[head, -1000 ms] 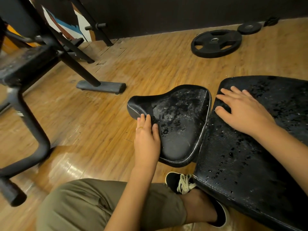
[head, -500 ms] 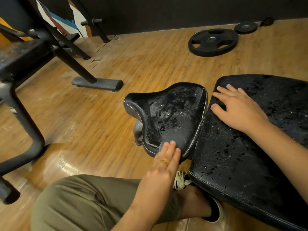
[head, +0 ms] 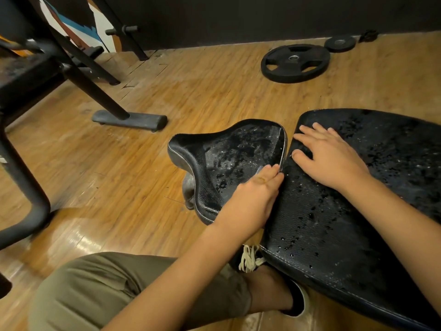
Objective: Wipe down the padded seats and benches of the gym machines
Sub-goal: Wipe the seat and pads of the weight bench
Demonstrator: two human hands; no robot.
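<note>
**Bare hands flat on wet seat and bench**

Left hand (head: 253, 199): fingers straight and together, pressed flat on the seat (head: 229, 151) at its near right edge, fingertips by the gap to the bench (head: 334, 235). It grips nothing. There is a pale blur at the fingertips; can't tell if it's a cloth. Right hand (head: 331, 156): palm down, fingers spread, resting on the bench's end just beside the seat. It holds nothing either.

Seat is mid-frame and low, its narrow nose pointing left. Bench runs off right, the two almost touching. Both are black textured vinyl with white piping, beaded with droplets.

Handling, as a judgement: padding is soft and gives under a palm. The wet vinyl is slick, so a flat hand slides easily and a pinch would slip. Both look mounted on a frame, so they're to be wiped in place, not lifted. Best purchase is the piped rim, to brace while wiping. Wiping looks unfinished, with droplets all over both pads.

Around: wood floor (head: 167, 91), plate (head: 295, 63) lying far right, machine frame (head: 95, 91) at left, knee (head: 119, 290) at bottom.
</note>
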